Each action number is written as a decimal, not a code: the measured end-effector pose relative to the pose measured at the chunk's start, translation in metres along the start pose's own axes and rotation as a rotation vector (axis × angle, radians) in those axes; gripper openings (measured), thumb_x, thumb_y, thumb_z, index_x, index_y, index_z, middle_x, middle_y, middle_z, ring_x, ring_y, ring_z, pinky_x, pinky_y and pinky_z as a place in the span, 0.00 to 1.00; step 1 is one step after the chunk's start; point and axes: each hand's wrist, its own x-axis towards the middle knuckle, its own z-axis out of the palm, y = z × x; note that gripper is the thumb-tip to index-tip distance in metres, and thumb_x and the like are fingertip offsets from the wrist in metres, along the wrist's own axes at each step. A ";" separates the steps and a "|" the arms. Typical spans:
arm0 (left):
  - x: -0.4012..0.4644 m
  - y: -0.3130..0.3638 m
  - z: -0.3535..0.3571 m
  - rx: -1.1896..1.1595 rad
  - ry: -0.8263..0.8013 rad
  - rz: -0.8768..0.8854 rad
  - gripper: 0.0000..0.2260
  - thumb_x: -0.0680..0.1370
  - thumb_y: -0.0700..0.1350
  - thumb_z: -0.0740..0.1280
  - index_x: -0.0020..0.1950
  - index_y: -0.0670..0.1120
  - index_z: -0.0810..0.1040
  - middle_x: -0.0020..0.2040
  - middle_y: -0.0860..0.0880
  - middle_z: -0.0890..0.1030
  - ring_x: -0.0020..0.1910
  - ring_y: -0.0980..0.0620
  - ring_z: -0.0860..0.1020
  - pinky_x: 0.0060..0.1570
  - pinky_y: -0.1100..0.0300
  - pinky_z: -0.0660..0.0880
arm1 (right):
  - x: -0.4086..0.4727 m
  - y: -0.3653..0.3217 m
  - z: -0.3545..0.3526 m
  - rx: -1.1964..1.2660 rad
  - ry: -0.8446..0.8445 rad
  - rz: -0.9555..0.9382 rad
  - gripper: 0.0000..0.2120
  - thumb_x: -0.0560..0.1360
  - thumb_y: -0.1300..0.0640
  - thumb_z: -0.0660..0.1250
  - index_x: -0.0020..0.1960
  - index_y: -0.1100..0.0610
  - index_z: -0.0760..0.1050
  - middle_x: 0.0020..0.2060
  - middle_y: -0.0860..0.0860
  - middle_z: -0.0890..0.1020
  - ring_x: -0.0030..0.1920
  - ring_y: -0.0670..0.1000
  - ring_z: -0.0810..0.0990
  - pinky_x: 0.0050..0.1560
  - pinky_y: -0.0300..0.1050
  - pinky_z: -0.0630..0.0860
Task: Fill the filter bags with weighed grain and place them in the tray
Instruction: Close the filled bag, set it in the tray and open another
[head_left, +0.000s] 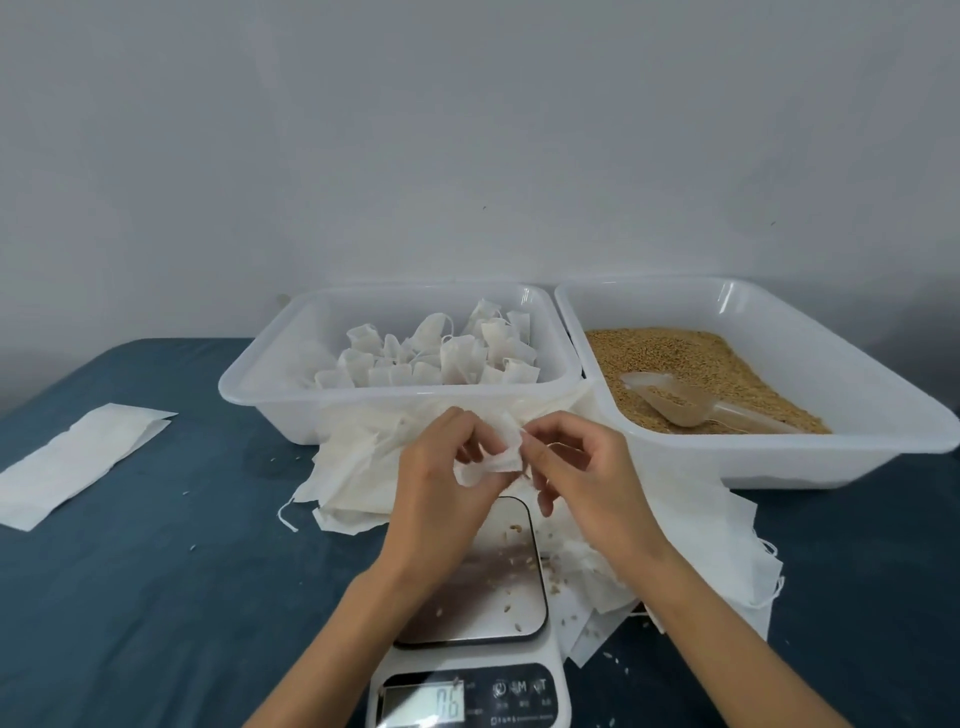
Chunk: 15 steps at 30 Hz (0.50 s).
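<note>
Above the kitchen scale (511, 613), my left hand (441, 483) and my right hand (582, 478) both pinch one small white filter bag (493, 457). A few grains lie loose on the scale's steel plate. Behind the hands, the left white tray (260, 395) holds several filled filter bags (431, 353). The right white tray (831, 457) holds brown grain (675, 353) with a clear plastic scoop (675, 400) lying in it. Empty filter bags (353, 478) lie heaped around the scale.
More empty bags (727, 561) spread to the right of the scale. A flat stack of white bags (78, 457) lies on the blue tablecloth (156, 597) at the left. Stray grains dot the cloth. A grey wall stands behind the trays.
</note>
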 end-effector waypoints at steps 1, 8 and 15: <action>-0.001 0.002 0.001 0.008 -0.021 0.009 0.11 0.73 0.43 0.80 0.44 0.50 0.78 0.42 0.55 0.80 0.43 0.50 0.78 0.44 0.62 0.74 | 0.000 -0.001 0.000 -0.004 0.014 -0.007 0.04 0.78 0.60 0.72 0.47 0.52 0.82 0.36 0.50 0.82 0.33 0.49 0.79 0.29 0.46 0.77; -0.001 0.001 0.001 -0.059 -0.034 -0.073 0.05 0.79 0.43 0.75 0.45 0.50 0.81 0.42 0.54 0.83 0.44 0.49 0.82 0.49 0.58 0.79 | -0.001 -0.002 0.001 -0.045 0.067 -0.077 0.07 0.78 0.61 0.72 0.50 0.54 0.75 0.38 0.55 0.85 0.38 0.55 0.83 0.33 0.45 0.80; 0.002 -0.002 -0.001 -0.159 0.043 -0.204 0.06 0.79 0.40 0.72 0.43 0.48 0.81 0.40 0.53 0.82 0.40 0.53 0.80 0.47 0.63 0.76 | -0.003 0.003 -0.001 -0.504 0.081 -0.322 0.10 0.80 0.64 0.67 0.52 0.51 0.83 0.45 0.42 0.82 0.46 0.48 0.82 0.40 0.38 0.79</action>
